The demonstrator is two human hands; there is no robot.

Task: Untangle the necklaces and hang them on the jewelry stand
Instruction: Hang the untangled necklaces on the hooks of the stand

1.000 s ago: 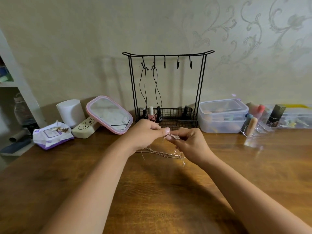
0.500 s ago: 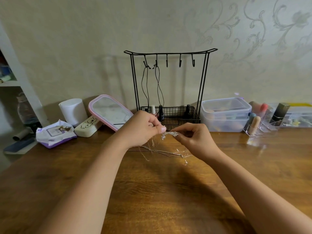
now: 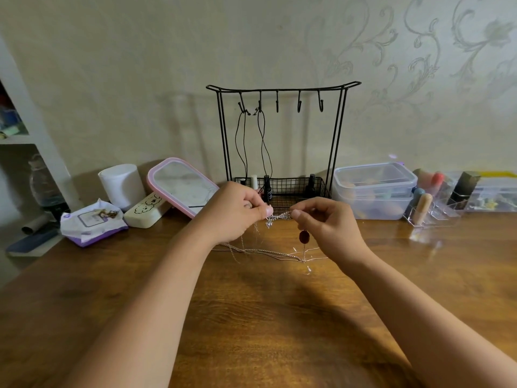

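Centre frame, left hand [image 3: 233, 212] and right hand [image 3: 326, 222] each pinch the tangled necklaces [image 3: 275, 233], chains trailing onto the table [image 3: 251, 317]. Behind, the jewelry stand [image 3: 282, 141] basket holds small bottles [image 3: 267, 186]; right, stacked clear containers [image 3: 373, 190] with blurred contents.

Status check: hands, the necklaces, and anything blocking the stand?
Left hand and right hand both pinch the tangled chains. Rest of tangle trails on table. Jewelry stand: three hooks free, path clear.

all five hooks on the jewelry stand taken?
No. On the jewelry stand only the two leftmost hooks carry black cord necklaces; the three right hooks hang bare.
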